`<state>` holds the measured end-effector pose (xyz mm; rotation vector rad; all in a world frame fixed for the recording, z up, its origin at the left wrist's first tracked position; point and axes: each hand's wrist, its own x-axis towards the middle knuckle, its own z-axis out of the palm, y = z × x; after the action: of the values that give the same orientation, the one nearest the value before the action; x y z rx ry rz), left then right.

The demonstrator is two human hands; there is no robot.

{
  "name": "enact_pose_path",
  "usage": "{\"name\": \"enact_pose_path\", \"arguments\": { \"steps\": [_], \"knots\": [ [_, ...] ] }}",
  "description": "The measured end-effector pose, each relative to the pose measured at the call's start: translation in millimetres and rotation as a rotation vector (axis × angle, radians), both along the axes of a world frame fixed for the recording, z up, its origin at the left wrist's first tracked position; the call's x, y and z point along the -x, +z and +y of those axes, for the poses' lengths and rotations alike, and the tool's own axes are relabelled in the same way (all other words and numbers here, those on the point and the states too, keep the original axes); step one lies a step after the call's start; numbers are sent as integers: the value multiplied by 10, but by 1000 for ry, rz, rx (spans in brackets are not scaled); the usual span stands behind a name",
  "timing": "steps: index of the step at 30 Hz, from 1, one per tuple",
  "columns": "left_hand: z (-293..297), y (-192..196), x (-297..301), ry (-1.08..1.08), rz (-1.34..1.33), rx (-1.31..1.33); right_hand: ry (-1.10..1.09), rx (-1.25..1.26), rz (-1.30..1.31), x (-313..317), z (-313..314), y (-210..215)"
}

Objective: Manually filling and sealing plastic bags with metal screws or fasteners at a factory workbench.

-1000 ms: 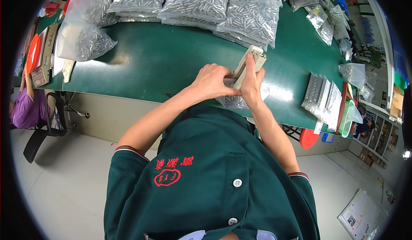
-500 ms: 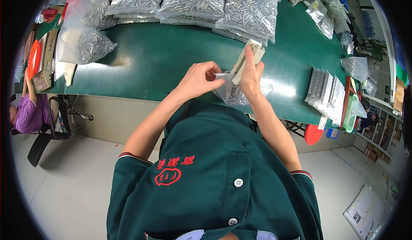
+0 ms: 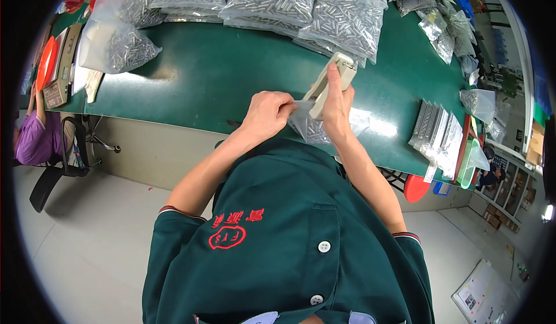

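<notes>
while the left hand (image 3: 266, 114) pinches one clear bag (image 3: 313, 132), the right hand (image 3: 337, 108) grips one cream tool (image 3: 320, 99).

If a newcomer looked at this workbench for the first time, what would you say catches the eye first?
Probably the large clear bags of short metal pins, stacked along the far side of the green table. Nearer, the right hand grips a cream handheld clamp-style tool by a smaller bag of metal pieces, whose edge the left hand pinches. Red embroidery also stands out on the person's dark green shirt, low in the picture.
</notes>
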<state>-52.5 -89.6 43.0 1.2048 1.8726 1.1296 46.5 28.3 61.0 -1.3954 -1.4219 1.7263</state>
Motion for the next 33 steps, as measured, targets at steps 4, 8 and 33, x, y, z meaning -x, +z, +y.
{"name": "enact_pose_path", "arguments": {
  "steps": [4, 8, 33],
  "knots": [
    [-13, -20, -1, 67, -2, 11, 72, -46, 21, 89, -104, -36],
    [-69, -42, 34, 125, -86, 117, 85, -11, 30, 128, -163, -50],
    [-128, -43, -116, 132, -243, 66, 33, 73, 50, 222, -154, -96]
  ]
}}
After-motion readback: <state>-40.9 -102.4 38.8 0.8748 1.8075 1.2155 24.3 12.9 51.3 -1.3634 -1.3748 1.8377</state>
